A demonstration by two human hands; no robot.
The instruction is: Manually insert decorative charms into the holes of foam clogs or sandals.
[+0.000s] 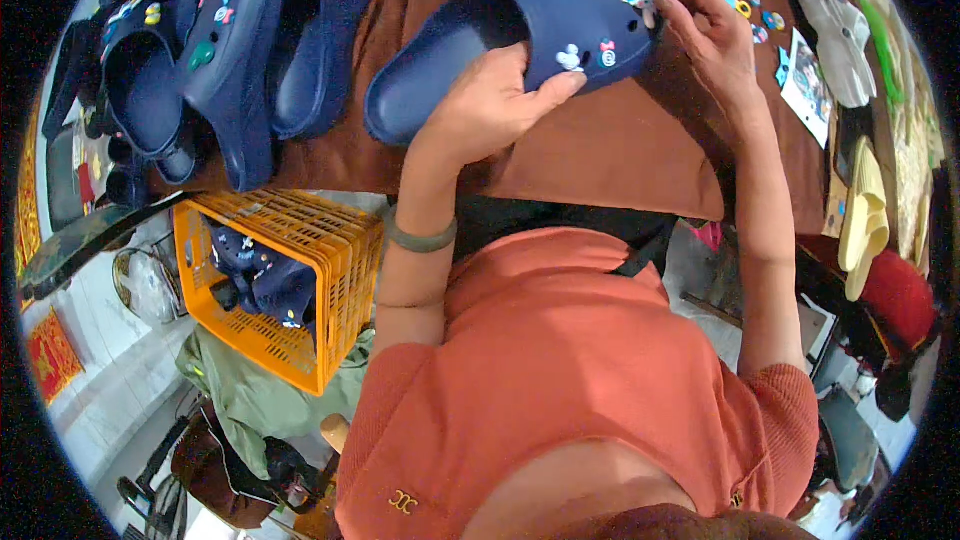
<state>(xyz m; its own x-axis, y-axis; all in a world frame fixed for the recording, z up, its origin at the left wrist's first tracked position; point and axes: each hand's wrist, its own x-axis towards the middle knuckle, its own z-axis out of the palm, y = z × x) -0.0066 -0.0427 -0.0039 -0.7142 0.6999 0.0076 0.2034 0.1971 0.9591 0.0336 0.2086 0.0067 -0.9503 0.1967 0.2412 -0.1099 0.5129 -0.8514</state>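
A navy blue clog (560, 30) is held tilted over the brown-covered table, its heel toward the left. Colourful charms dot its upper, among them a white mouse-shaped charm (570, 57) and a pink-and-white one (607, 53). My left hand (500, 95) grips the clog's near side, with the thumb on the upper and the fingers partly inside the opening. At the toe end, my right hand (708, 35) pinches thumb and forefinger at a small white charm (645, 8) on the upper. Some dark holes in the upper hold no charm.
Several navy clogs (235, 60) with charms stand at the left of the brown cloth (600, 160). Loose small charms (745, 8) and a printed picture card (808, 90) lie at the right, near white shoes (835, 35) and yellow slippers (865, 215). An orange crate (320, 310) below holds more clogs.
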